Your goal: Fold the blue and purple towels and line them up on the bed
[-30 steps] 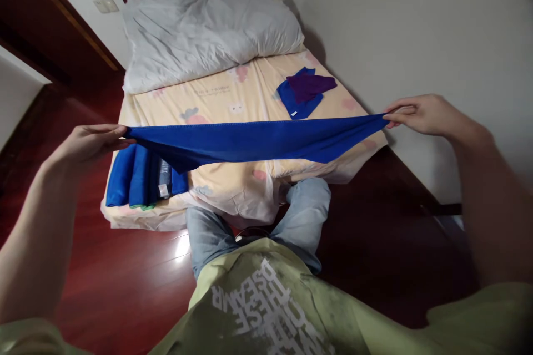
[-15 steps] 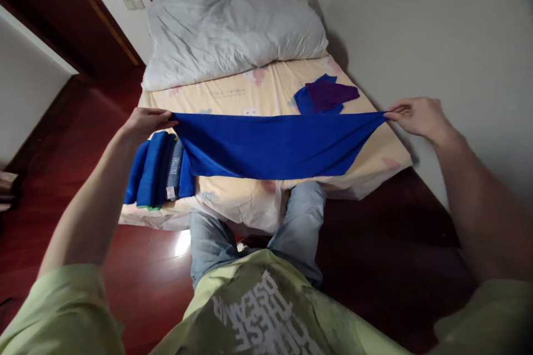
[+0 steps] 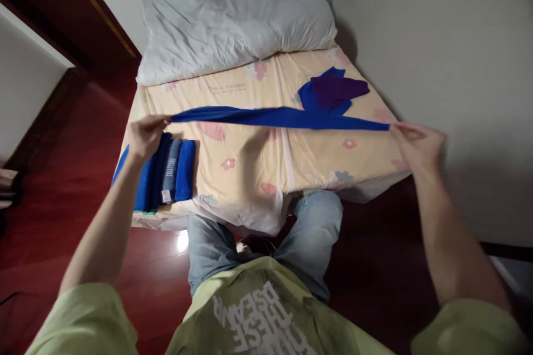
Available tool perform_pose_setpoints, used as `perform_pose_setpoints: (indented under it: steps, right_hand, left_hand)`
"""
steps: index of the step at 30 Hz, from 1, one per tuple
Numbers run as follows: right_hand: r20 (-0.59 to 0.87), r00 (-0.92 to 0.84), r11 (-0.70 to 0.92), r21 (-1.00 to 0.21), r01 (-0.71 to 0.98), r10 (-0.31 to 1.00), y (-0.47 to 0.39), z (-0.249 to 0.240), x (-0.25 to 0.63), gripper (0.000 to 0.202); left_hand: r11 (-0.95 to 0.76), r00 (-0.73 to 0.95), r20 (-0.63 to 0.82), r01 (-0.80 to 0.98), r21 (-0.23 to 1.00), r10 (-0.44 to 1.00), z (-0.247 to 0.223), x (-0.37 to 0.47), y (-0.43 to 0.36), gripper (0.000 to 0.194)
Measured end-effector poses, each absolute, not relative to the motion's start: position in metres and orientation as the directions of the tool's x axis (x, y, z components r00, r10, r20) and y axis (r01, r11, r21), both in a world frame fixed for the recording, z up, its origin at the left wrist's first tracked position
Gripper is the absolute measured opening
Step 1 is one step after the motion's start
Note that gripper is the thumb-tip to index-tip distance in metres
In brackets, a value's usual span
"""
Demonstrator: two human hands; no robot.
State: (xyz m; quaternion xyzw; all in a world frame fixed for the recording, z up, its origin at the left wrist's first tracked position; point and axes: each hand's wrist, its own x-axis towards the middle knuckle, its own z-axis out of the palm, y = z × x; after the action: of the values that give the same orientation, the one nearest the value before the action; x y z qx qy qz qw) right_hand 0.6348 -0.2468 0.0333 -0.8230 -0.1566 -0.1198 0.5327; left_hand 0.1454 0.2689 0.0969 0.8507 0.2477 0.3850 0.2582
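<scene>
A blue cloth (image 3: 275,117) is stretched in a narrow strip above the bed, seen almost edge-on. My left hand (image 3: 146,132) pinches its left end, and my right hand (image 3: 418,144) pinches its right end. Below and beside my left hand, several folded blue towels stand side by side near the bed's front left corner, with a grey-blue towel (image 3: 170,172) among them and a blue one (image 3: 185,170) at their right. Beyond the stretched cloth, a purple cloth (image 3: 337,91) lies over blue cloth (image 3: 308,97) at the bed's right side.
The bed (image 3: 233,161) has a yellow patterned sheet. A large white pillow or quilt (image 3: 237,16) lies across its far end. My knees touch or nearly touch the bed's front edge. A white wall (image 3: 441,55) runs along the right, and dark red floor (image 3: 54,127) shows at the left.
The blue cloth was hanging as a wide panel and has swung up into a thin strip. My right hand sits slightly lower in view, and the view has shifted slightly.
</scene>
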Motion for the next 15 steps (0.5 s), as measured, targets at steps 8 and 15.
perform_pose_setpoints:
  steps: [8,15]
  right_hand:
    - [-0.164,0.978,-0.118,-0.977,-0.179,-0.127,-0.261,-0.12,0.573,0.015]
    - [-0.437,0.876,-0.051,-0.889,-0.455,-0.203,-0.282,-0.154,0.56,0.022]
  left_hand:
    - [-0.698,0.755,0.179,0.451,0.556,0.63,-0.073,0.088,0.211,0.031]
    - [-0.794,0.882,0.031,0.407,0.452,0.47,-0.112,0.053,0.2,0.034]
